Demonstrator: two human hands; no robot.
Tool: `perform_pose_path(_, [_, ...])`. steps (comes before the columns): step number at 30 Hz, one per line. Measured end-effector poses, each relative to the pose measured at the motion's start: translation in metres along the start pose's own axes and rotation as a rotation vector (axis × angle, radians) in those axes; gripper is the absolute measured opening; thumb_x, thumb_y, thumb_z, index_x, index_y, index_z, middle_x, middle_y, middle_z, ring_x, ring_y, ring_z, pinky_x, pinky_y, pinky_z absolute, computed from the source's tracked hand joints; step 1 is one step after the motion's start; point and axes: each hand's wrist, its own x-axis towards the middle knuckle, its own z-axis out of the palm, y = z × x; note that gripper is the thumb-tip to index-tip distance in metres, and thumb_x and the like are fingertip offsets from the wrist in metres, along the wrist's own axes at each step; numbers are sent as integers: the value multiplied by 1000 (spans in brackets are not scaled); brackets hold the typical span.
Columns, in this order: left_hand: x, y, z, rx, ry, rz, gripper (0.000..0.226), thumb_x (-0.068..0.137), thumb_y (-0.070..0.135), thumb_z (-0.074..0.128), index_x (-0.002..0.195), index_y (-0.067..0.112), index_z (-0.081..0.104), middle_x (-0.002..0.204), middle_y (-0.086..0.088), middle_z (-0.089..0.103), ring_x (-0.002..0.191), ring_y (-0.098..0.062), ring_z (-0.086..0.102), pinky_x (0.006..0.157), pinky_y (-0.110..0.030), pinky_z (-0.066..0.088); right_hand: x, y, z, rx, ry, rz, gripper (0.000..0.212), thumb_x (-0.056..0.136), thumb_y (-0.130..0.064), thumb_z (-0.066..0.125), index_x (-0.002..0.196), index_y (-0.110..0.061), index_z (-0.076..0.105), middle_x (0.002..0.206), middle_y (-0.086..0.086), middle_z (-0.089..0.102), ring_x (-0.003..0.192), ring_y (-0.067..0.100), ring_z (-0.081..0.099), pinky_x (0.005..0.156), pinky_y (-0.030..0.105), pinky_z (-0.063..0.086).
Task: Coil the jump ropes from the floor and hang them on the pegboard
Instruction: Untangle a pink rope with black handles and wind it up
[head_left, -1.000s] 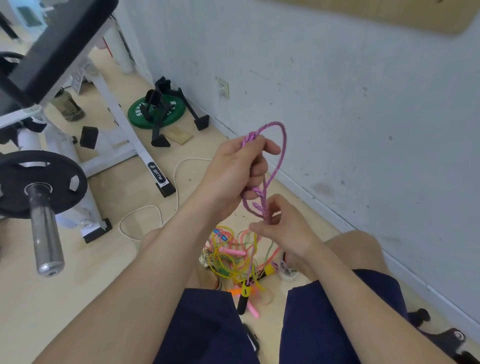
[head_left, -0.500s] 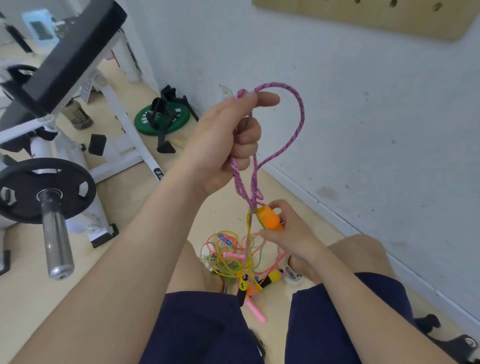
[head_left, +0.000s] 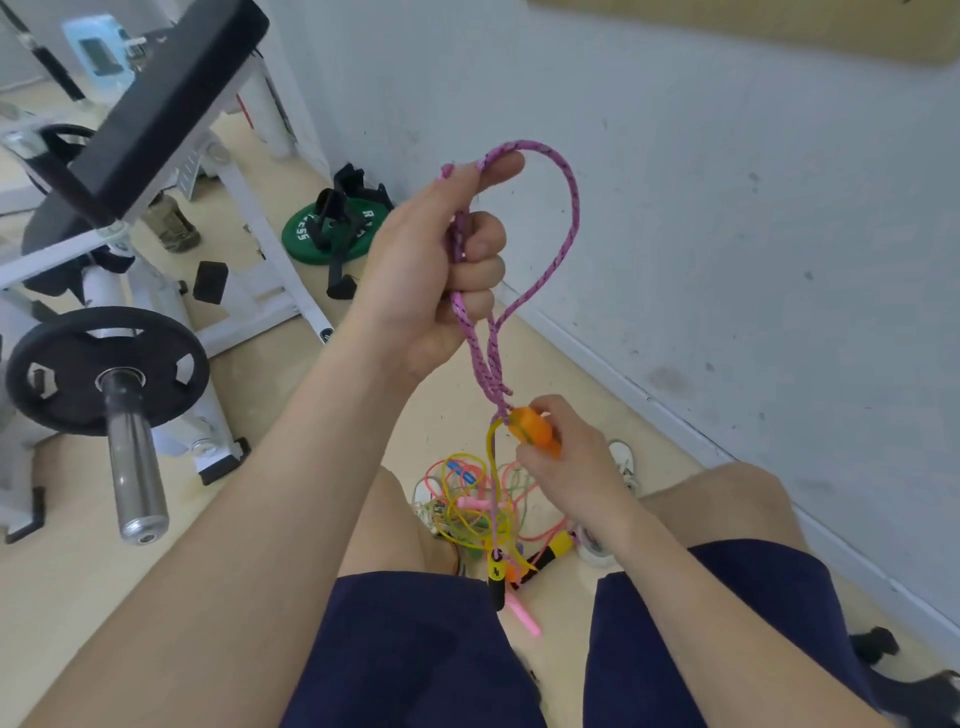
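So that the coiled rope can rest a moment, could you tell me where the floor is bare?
Bare floor lies between the barbell sleeve and the left thigh. The spot between the legs is crowded by the rope tangle.

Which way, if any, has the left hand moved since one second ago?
Yes: the left hand has risen, from below the green weight plate to about level with it.

Black padded bench (head_left: 171, 104) is slanting across the upper left of the frame. Black weight plate (head_left: 104, 369) is sitting on a steel bar (head_left: 135, 467) at the left edge. Green weight plate (head_left: 306, 236) is lying flat on the floor (head_left: 62, 587) near the grey wall (head_left: 727, 208), upper centre-left. Small black block (head_left: 210, 281) is lying beside the bench's white frame.
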Motion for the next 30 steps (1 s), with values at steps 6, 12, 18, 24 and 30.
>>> perform_pose_path(6, [-1,-3,-25,91,103,-10,31,101,29,43,118,14,65,63,2,30,49,-9,15,35,-18,14,13,2,-38,-296,-160,-95,37,92,-7,44,114,-22,70,107,0,72,101,20,62,93,37,47])
perform_pose_path(12, [-4,-6,-36,67,162,-26,30,102,27,42,118,15,64,61,4,32,49,-8,15,37,-17,12,9,-6,-51,-183,-295,-43,26,104,-21,36,105,-22,63,61,1,61,45,13,54,47,23,44])
perform_pose_path(18, [-11,-6,-31,91,67,-72,30,102,28,41,116,14,64,61,3,35,47,-7,15,36,-17,13,26,-3,-52,-487,-102,-60,50,99,-40,49,56,-15,45,54,-1,46,58,20,50,58,36,38])
perform_pose_path(24, [-8,-13,1,-14,9,-91,29,103,21,39,121,11,59,61,3,39,45,-5,17,40,-18,9,10,-49,-51,-49,-355,-99,30,85,-29,72,113,-22,62,109,-11,65,104,0,60,89,20,48])
perform_pose_path(30, [0,-9,25,252,25,-57,28,100,21,45,112,6,66,72,-4,57,53,-12,47,40,-21,33,-4,-65,-9,-73,-138,-108,30,100,-41,49,86,-18,63,76,-8,64,72,5,60,72,24,48])
